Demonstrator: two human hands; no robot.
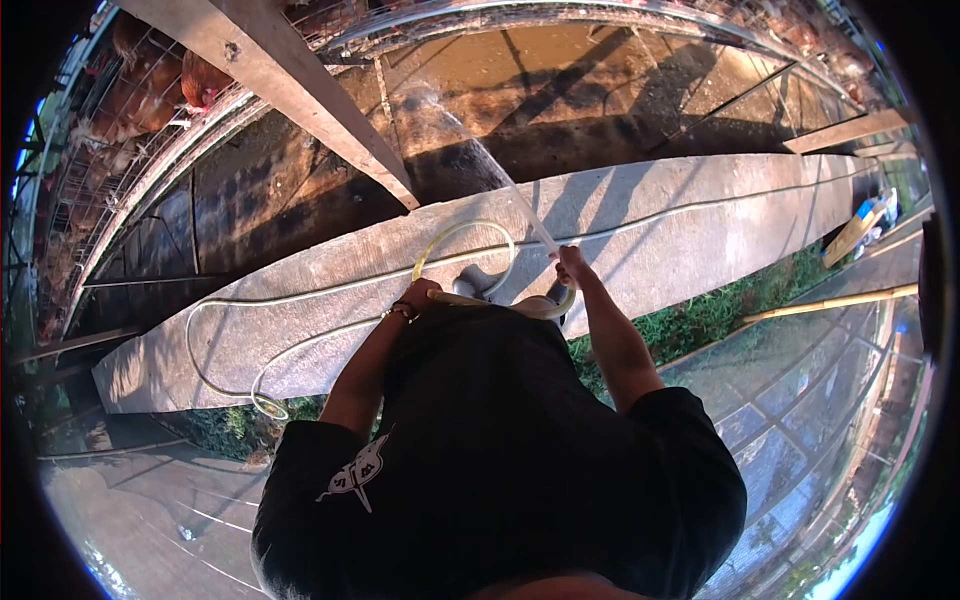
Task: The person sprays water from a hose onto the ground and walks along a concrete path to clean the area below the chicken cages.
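Note:
My right hand is closed round the outlet end of a pale yellow-green hose. A jet of water shoots from it, forward and to the left, onto the wet brown ground below the cages. My left hand grips the same hose in front of my waist, to the left of the right hand. Between the hands, the hose passes close to my body, and a loop of it rises ahead of the left hand. A boot shows below, partly hidden by my dark shirt.
More hose lies along the concrete walkway, curling at the left. A wooden post slants down to the walkway's far edge. Brown hens stand in wire cages. Green plants and a bamboo pole border the near side.

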